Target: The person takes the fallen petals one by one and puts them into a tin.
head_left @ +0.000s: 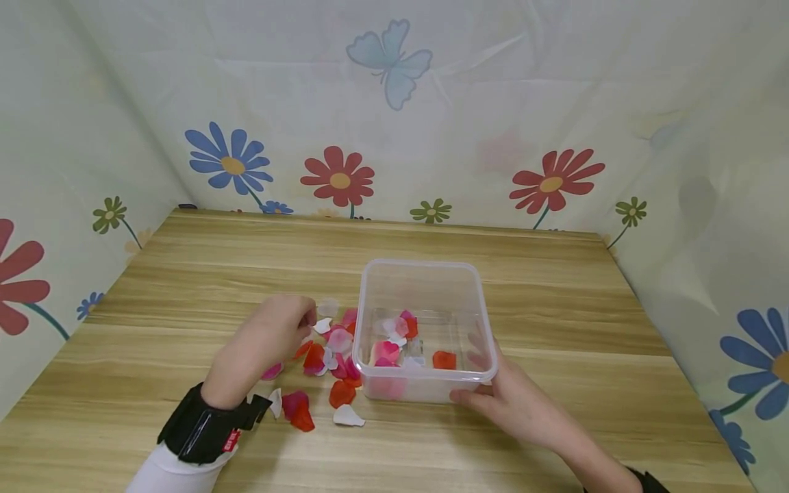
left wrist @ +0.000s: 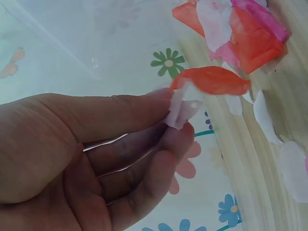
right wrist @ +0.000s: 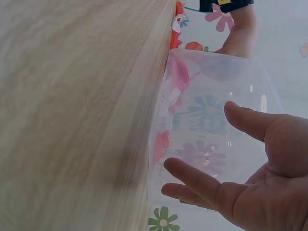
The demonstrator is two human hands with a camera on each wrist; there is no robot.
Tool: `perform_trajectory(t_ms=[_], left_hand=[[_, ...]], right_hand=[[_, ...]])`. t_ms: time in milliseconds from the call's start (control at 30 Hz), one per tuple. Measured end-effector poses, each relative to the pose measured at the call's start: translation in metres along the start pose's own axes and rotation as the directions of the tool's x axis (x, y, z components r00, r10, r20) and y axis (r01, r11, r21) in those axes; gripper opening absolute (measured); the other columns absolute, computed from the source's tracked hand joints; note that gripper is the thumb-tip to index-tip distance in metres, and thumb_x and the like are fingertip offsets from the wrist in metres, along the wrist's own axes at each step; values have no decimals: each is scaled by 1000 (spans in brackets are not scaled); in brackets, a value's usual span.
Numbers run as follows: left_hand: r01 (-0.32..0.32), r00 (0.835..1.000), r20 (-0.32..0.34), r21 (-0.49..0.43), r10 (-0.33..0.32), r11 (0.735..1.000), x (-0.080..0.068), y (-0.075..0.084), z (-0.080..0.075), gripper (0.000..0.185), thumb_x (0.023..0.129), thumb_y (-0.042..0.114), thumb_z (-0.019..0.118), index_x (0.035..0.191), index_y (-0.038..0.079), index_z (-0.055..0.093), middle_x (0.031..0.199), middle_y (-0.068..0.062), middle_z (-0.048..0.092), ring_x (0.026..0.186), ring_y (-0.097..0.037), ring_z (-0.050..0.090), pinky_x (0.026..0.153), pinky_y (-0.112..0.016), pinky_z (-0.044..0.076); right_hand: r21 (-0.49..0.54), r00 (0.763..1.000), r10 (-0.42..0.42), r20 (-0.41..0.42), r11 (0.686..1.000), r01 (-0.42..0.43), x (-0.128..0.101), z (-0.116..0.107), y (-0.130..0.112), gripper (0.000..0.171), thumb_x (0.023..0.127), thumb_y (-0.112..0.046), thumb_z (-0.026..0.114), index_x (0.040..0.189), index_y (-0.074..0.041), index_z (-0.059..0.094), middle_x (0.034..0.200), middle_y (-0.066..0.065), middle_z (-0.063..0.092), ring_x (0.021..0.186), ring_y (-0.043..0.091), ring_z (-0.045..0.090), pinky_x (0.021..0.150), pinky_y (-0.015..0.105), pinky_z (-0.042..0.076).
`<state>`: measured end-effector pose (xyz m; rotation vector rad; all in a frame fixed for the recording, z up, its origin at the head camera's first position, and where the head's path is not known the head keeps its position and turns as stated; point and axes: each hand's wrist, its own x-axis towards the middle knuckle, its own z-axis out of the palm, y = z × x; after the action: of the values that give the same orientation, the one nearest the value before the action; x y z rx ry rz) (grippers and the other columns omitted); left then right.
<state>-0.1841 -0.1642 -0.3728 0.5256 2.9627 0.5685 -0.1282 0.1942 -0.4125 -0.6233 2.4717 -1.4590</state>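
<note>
Clear box [head_left: 425,390] upright, petals [head_left: 444,360] inside; red, pink, white petals [head_left: 340,339] scattered beside it; pale petal [left wrist: 177,113] pinched.

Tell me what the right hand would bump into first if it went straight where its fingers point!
Most likely the clear box. The right hand may be touching its side; any gap is hard to judge.

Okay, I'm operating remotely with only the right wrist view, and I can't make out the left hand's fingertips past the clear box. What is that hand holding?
Observer: The left wrist view shows the left hand pinching a pale petal between thumb and fingers.
Operator: Got it. Is there a lid on the box?
Observer: No, the head view shows the clear box open at the top.
</note>
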Motion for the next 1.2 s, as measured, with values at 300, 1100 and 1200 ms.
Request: perform_trajectory(t_ms=[300, 1100, 1200], left_hand=[[-37, 999, -15, 17, 37, 999, 0, 3, 1, 11, 93, 1, 74, 89, 5, 64, 70, -1, 53, 62, -16, 50, 57, -26, 47], [2, 993, 114, 11, -4, 1000, 1, 1, 4, 8, 92, -5, 67, 95, 3, 68, 81, -5, 54, 71, -20, 51, 62, -29, 48], [3, 994, 113, -16, -2, 1000, 1, 1, 3, 8, 90, -6, 70, 92, 1, 68, 82, -5, 56, 71, -20, 53, 64, -29, 51]], right_hand=[[7, 1000, 8, 10, 1000, -8, 0, 0, -1, 99, 89, -8, 81, 162, -19, 14, 151, 18, 48, 120, 28, 61, 94, 36, 54], [-19, 999, -28, -18, 999, 28, 0, 0, 1, 103, 88, -6, 81, 164, -16, 11, 158, 21, 37, 125, 36, 57, 92, 31, 54], [-19, 999, -31, -16, 999, 30, 0, 0, 1, 102, 88, -6, 81, 163, -16, 13, 157, 21, 39, 124, 36, 58, 92, 32, 55]])
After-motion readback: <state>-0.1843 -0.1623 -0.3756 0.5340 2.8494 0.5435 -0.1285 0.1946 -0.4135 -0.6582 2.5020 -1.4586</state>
